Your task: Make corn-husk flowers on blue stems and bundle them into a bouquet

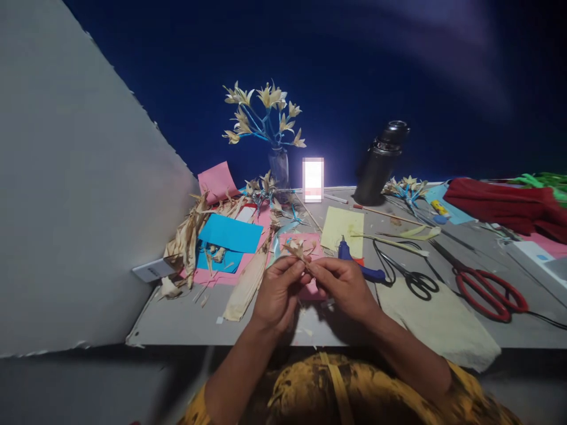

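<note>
My left hand (277,290) and my right hand (343,282) meet over the front of the grey table (186,319). Together they pinch a small dried-husk flower (297,249) whose pale petals stick up above my fingertips. A pink paper (310,242) lies just under and behind it. A blue glue gun (352,257) lies right beside my right hand. A long pale husk strip (245,286) lies left of my left hand.
A glass vase of husk flowers on blue stems (268,121) stands at the back, with a dark flask (380,162) to its right. Black scissors (410,274) and red scissors (485,286) lie at the right. Blue and pink papers (230,236), husks (186,239) and a grey wall (66,177) are at the left.
</note>
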Tool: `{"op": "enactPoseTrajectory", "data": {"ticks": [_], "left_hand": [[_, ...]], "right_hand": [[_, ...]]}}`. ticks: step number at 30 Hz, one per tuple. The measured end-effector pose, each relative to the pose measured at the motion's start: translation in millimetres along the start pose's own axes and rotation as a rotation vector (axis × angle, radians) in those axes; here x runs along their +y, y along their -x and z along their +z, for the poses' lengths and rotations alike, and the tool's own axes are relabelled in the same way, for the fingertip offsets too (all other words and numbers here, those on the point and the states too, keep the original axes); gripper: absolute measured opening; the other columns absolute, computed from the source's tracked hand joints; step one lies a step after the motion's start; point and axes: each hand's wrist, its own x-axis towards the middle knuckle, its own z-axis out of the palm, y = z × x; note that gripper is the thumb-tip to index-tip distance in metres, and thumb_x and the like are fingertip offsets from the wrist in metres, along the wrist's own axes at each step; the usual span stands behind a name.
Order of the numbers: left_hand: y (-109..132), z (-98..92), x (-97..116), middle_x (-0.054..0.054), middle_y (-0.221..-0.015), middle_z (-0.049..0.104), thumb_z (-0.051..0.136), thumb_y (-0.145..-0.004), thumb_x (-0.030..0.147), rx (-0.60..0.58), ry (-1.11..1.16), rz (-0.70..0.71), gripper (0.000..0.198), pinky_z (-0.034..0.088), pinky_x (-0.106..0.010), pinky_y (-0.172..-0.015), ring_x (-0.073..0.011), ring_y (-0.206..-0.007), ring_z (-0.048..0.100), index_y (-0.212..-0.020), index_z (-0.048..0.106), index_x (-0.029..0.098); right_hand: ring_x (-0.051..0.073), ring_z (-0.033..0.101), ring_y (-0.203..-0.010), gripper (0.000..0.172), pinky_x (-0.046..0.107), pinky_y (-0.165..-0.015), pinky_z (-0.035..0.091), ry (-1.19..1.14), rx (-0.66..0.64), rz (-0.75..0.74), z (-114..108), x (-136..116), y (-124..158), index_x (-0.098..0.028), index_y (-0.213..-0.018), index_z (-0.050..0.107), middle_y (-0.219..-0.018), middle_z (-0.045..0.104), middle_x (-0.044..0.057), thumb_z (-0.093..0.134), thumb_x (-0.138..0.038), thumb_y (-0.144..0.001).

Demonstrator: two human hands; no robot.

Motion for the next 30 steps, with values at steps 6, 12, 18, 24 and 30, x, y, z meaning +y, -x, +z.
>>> {"op": "enactPoseTrajectory", "data": {"ticks": [6,12,18,24,30], "left_hand": [[5.6,-5.3,-0.6,-0.002,-0.074,0.067,0.083,-0.068,0.020,-0.054,0.078,-0.048,0.018,0.050,-0.021,-0.066,-0.0082,-0.063,0.058,-0.079,0.072,0.010],[10.4,-12.6,2.7,-0.005,-0.083,0.070,0.081,-0.072,0.022,-0.042,0.088,-0.015,0.017,0.052,-0.026,-0.076,-0.0142,-0.079,0.065,-0.082,0.073,0.012],[12.6,-25.0,8.1,-0.008,-0.089,0.070,0.079,-0.075,0.025,-0.012,0.061,0.020,0.017,0.051,-0.028,-0.074,-0.0167,-0.084,0.064,-0.084,0.074,0.012],[17.2,-23.6,14.3,-0.003,-0.082,0.067,0.086,-0.066,0.024,0.042,0.069,0.057,0.021,0.048,-0.023,-0.065,-0.0112,-0.073,0.060,-0.078,0.072,0.013],[15.7,-22.6,9.4,-0.006,-0.089,0.069,0.085,-0.068,0.026,0.054,-0.055,0.119,0.022,0.048,-0.022,-0.066,-0.0117,-0.073,0.060,-0.079,0.072,0.013]], "right_hand": [[0.011,0.050,-0.053,0.040,0.023,-0.052,0.039,0.024,0.026,-0.005,2.7,-4.0,6.9,-0.016,-0.078,0.074,-0.059,0.061,0.000,0.061,-0.053,-0.089],[0.010,0.046,-0.046,0.039,0.023,-0.047,0.036,-0.043,0.049,0.041,2.4,-2.6,9.1,-0.016,-0.077,0.073,-0.050,0.057,-0.002,0.066,-0.053,-0.084],[0.005,0.040,-0.044,0.038,0.019,-0.040,0.020,-0.414,0.013,0.232,6.7,4.4,7.0,-0.012,-0.083,0.074,-0.073,0.074,0.008,0.072,-0.050,-0.078],[0.008,0.044,-0.046,0.045,0.021,-0.044,0.031,-0.221,0.042,0.161,8.3,4.9,3.7,-0.013,-0.074,0.074,-0.065,0.070,0.007,0.065,-0.056,-0.082],[0.014,0.057,-0.065,0.030,0.025,-0.057,0.045,-0.003,0.046,0.010,16.2,1.3,1.3,-0.016,-0.085,0.075,-0.077,0.070,0.004,0.070,-0.046,-0.081]]}}
